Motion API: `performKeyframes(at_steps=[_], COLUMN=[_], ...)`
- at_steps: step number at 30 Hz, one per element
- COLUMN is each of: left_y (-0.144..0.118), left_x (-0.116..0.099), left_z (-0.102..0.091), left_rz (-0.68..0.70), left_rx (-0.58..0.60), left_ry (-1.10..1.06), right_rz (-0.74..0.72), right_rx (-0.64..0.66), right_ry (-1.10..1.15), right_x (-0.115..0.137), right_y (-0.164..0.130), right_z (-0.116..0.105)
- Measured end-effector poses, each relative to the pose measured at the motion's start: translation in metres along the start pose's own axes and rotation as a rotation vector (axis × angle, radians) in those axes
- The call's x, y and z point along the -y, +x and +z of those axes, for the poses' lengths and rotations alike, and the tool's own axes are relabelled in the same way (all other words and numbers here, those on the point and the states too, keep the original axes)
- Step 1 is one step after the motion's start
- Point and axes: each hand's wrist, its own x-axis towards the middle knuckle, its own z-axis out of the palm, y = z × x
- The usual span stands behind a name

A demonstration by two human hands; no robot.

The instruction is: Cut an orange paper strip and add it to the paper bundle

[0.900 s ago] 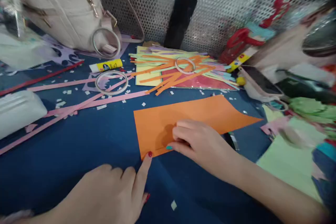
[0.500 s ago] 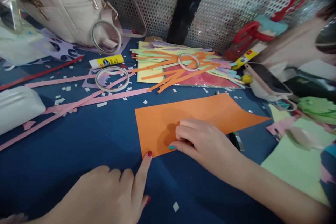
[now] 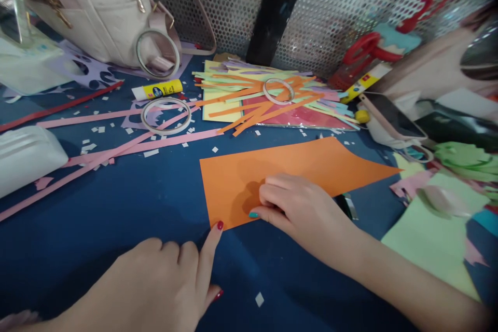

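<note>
An orange paper sheet [image 3: 280, 166] lies flat on the blue table [image 3: 136, 202], its right corner curling up. My left hand [image 3: 155, 280] rests on the table with the forefinger stretched out, its red-nailed tip touching the sheet's near left corner. My right hand [image 3: 299, 207] lies on the sheet's near edge with the fingers curled and the thumb pressing the paper. Whether anything is inside those fingers is hidden.
Long pink paper strips [image 3: 116, 148] and a tape ring [image 3: 166, 115] lie at left, with a glue stick [image 3: 157, 90] and a cream bag [image 3: 89, 10] behind. Coloured strips [image 3: 264, 98] with a second tape ring are piled by the mesh wall. Red scissors [image 3: 365, 52], a phone [image 3: 392, 116] and green paper [image 3: 436, 238] sit right.
Both hands stay where they were on the orange sheet. Only the view has shifted slightly.
</note>
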Motion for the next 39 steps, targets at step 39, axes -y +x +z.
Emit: performKeyframes(at_steps=[39], left_y=[0.011], left_x=[0.008], left_z=[-0.013], left_rz=[0.072], left_rx=[-0.076], left_ry=[0.041], right_rz=[0.015], right_rx=[-0.284], right_ry=[-0.25], right_x=[0.003], right_y=[-0.067], right_z=[-0.002])
